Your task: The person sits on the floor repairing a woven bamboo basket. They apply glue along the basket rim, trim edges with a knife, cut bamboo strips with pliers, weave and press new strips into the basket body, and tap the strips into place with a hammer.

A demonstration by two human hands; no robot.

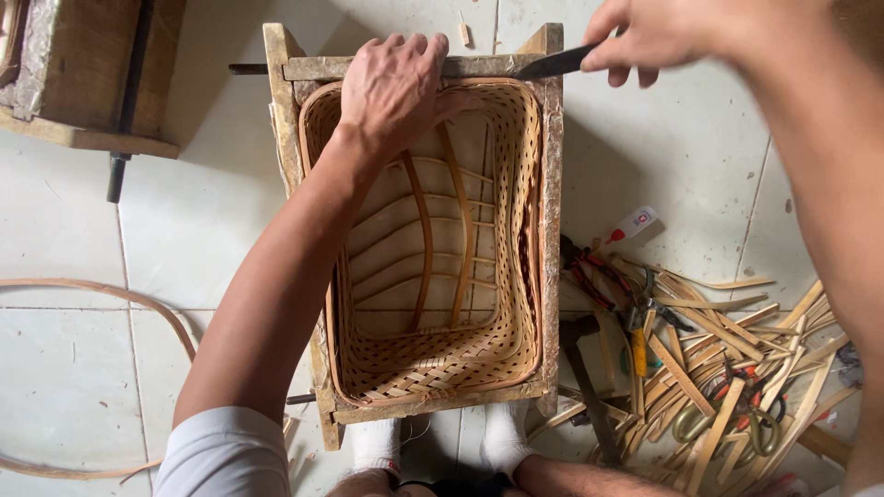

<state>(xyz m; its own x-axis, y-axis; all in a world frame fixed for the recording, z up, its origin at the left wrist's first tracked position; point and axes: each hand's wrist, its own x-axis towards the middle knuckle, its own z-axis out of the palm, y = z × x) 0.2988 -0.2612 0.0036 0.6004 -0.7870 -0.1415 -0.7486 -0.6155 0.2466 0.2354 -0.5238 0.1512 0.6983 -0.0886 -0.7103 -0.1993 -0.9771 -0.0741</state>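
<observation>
The left hand (394, 87) lies flat, fingers loose, on the far rim of the woven tan bamboo basket (433, 368). The right hand (645, 37) pinches a dark flat blade (552, 64) at the basket's corner.

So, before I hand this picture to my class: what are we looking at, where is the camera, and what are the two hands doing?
The camera sits on a person's head and looks straight down, so the arms come in from the bottom and right edges. There is no machine, only two bare hands. In the middle stands a woven basket fitted inside a rough wooden frame, on a pale tiled floor. The left hand presses on the basket's far rim. The right hand holds a dark blade with its tip at the rim's far right corner. To the right lie cut bamboo strips, scissors and other small tools. A long thin strip curves across the floor at left.
</observation>
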